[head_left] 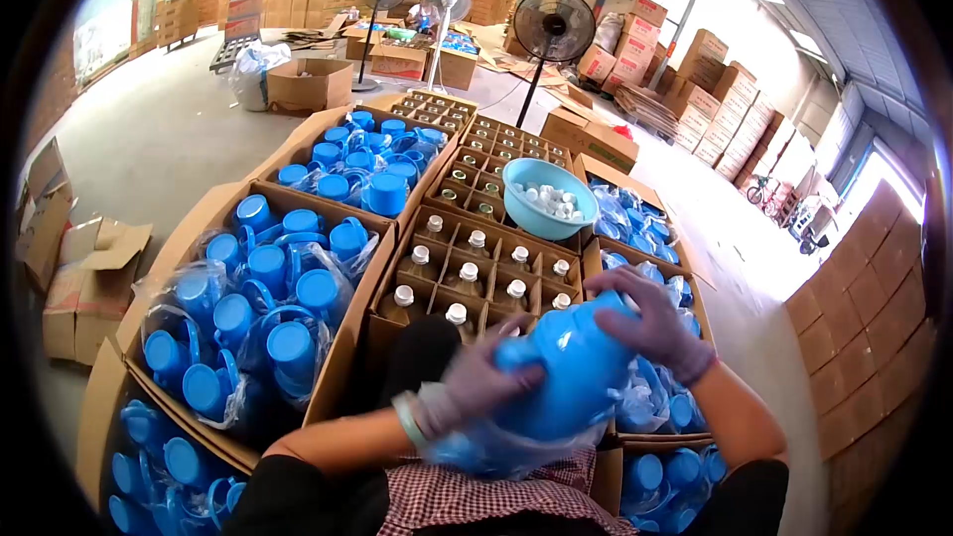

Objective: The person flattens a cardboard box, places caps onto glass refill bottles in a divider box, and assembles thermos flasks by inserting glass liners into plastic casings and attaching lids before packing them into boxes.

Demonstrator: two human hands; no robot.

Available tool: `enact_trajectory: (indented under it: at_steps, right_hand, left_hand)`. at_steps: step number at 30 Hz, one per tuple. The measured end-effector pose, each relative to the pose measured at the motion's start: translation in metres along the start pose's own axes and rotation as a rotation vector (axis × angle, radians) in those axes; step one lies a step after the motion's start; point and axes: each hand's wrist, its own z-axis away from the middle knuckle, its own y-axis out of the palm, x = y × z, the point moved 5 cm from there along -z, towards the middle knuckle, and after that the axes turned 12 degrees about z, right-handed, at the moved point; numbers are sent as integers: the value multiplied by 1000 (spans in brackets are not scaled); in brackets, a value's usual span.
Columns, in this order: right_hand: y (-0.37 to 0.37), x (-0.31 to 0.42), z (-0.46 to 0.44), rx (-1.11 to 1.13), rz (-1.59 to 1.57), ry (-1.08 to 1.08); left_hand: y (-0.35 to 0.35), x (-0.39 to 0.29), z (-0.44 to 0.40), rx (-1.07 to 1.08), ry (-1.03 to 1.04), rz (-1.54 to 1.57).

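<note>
A blue thermos jug (576, 367), blurred by motion and partly in a clear plastic bag, is tilted in front of my apron. My left hand (486, 384) in a grey glove grips its left side. My gloved right hand (655, 323) is wrapped over its upper right end; something small and white shows by the fingers, too blurred to name. Just beyond the hands stands a divided carton (382, 323) of bottles with white caps (469, 273). A light-blue basin (511, 201) holding small white caps (552, 201) rests on the cartons behind it.
Cartons of bagged blue jugs (266, 268) stand on the left, with another carton of blue jugs (645, 397) on the right. Standing fans (554, 25) are beyond the cartons. Stacked boxes (864, 308) rise at far right. An open carton (310, 86) sits on the floor.
</note>
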Motion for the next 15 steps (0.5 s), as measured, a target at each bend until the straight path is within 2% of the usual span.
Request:
enact_trajectory:
  at_steps: [2, 3, 4, 5, 6, 8, 10, 11, 12, 13, 14, 15]
  right_hand:
    - [18, -36, 5, 37, 76, 172]
    - [10, -19, 11, 69, 205, 193]
    - [-36, 65, 17, 128, 383, 244]
    - [-48, 89, 20, 68, 332, -145]
    - [-58, 125, 26, 85, 573, -424]
    - [-37, 129, 29, 89, 141, -717]
    - [-26, 88, 28, -30, 97, -581]
    - [-20, 67, 23, -93, 84, -521]
    - [-14, 46, 15, -152, 49, -300]
    - [4, 8, 6, -127, 153, -38]
    - [14, -13, 1, -64, 161, 42]
    - [24, -29, 3, 11, 163, 132]
  left_hand:
    - [57, -20, 39, -3, 230, -293]
    - [46, 13, 22, 90, 83, -31]
    - [21, -26, 18, 269, -107, 102]
    - [7, -40, 10, 385, -174, 158]
    - [-3, -47, 5, 496, -256, 215]
    - [-30, -31, -7, 647, -313, 276]
    - [-19, -25, -7, 477, -316, 395]
    - [-22, -17, -8, 295, -275, 355]
    - [-17, -12, 1, 6, -220, 199]
    - [13, -8, 16, 34, 8, 80]
    - [38, -5, 30, 53, 224, -34]
    - [42, 4, 23, 43, 239, -205]
